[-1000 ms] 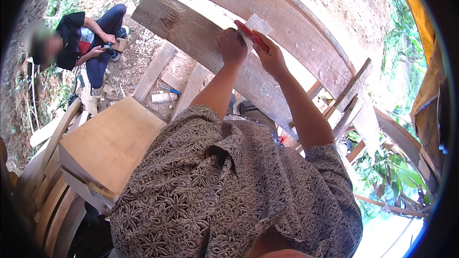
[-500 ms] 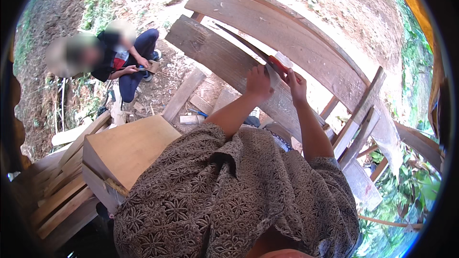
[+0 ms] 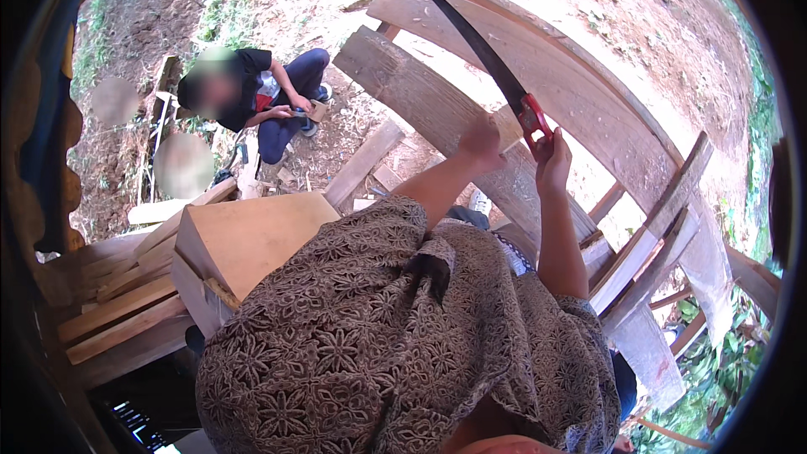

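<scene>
My right hand [image 3: 553, 164] grips the red handle of a hand saw [image 3: 528, 115]. Its long dark curved blade [image 3: 471, 38] reaches up and left across the wide upper plank [image 3: 588, 76]. My left hand [image 3: 481, 141] lies just left of the handle, fingers curled over the edge of the weathered grey plank [image 3: 403, 76], beside a small pale wood piece [image 3: 507, 124]. Both arms stretch forward from my brown patterned shirt. The blade's teeth and my palms are hidden.
A person in dark clothes [image 3: 269, 101] crouches on the dirt at the left, handling a small block. A pale wooden box or slab [image 3: 252, 240] and stacked boards [image 3: 118, 311] lie to my lower left. More slanted boards [image 3: 656, 252] and green plants are at the right.
The view has swung, so the planks and my hands sit further right. The saw's whole dark blade now shows across the upper plank; before, only its red handle showed between my hands.
</scene>
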### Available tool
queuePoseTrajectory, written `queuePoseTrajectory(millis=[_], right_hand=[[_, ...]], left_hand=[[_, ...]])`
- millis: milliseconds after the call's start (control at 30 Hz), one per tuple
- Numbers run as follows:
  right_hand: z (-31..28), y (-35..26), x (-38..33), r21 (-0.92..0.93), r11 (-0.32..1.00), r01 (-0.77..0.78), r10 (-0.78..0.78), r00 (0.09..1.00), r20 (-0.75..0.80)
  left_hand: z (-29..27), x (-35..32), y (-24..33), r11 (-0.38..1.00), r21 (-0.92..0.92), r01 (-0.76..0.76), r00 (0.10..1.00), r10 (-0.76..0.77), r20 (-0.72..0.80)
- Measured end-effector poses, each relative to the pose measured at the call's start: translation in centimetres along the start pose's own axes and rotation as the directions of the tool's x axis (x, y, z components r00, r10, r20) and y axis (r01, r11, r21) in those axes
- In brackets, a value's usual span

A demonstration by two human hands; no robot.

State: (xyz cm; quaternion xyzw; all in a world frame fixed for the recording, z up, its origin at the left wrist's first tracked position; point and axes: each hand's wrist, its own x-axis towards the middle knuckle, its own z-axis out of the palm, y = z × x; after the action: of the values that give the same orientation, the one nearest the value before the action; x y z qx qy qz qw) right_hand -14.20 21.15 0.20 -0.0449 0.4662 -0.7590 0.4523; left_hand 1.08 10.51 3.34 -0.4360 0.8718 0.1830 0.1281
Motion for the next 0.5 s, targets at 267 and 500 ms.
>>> queuePoseTrajectory(millis=[267, 500], right_hand=[[-6.9, -11.4, -6.3, 0.062, 0.981, 0.181, -0.182, 0.983, 0.005], [-14.4, -15.8, -13.3, 0.029, 0.976, 0.214, -0.210, 0.972, -0.100]], left_hand=[[0.1, -0.1, 1.1, 0.988, 0.128, -0.081, 0.996, 0.075, 0.057], [-0.5, 3.2, -3.7, 0.620, -0.764, 0.179, 0.981, -0.169, 0.093]])
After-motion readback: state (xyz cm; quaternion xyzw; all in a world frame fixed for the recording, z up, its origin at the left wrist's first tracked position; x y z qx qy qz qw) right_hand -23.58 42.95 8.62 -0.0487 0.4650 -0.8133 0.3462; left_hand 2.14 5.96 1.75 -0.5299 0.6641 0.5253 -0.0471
